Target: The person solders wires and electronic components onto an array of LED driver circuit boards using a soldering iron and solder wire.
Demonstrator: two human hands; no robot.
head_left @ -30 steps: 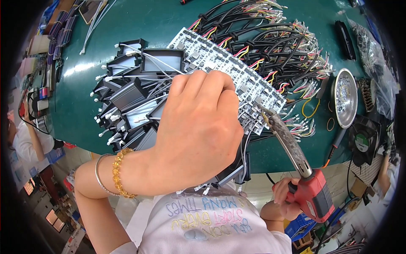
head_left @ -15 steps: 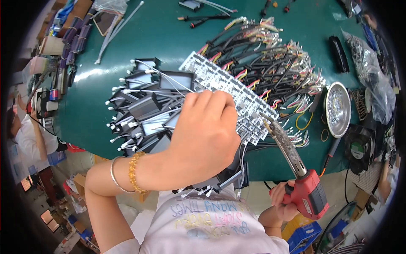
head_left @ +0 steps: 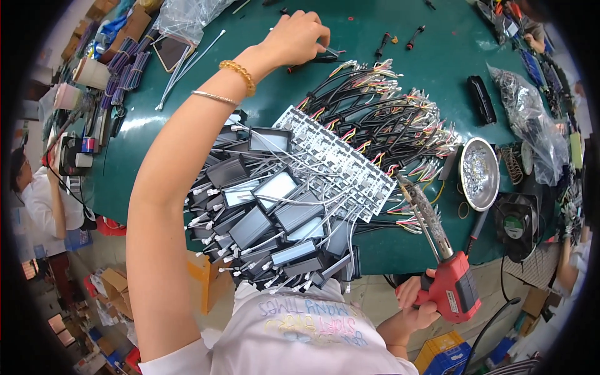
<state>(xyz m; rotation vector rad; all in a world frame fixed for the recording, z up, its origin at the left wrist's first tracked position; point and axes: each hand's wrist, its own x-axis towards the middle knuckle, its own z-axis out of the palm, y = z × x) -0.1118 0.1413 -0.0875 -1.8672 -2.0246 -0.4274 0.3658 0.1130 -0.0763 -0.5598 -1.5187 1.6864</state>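
Note:
My left hand point(head_left: 299, 37) is stretched to the far part of the table, fingers curled down over a spot where grey wires point(head_left: 335, 52) and a black cable point(head_left: 322, 59) stick out. What its fingers close on is hidden beneath them. In my right hand point(head_left: 415, 303) is a red and black soldering gun point(head_left: 451, 287), its tip pointing up by the lower right corner of a white circuit board panel point(head_left: 340, 162). Black cables with coloured wires point(head_left: 381, 112) run from the panel's far side. Black rectangular housings with grey leads point(head_left: 250, 226) are heaped along its near side.
Right of the cables stands a metal bowl point(head_left: 479, 174) of small shiny bits, near a black fan point(head_left: 519, 226) and a clear plastic bag point(head_left: 537, 128). A phone point(head_left: 170, 53) and white cable ties point(head_left: 187, 72) lie far left. Another person point(head_left: 44, 200) sits at the left.
My left hand has moved from over the panel to the far part of the table, uncovering the housings. My right hand keeps the soldering gun in nearly the same place. The view has shifted slightly.

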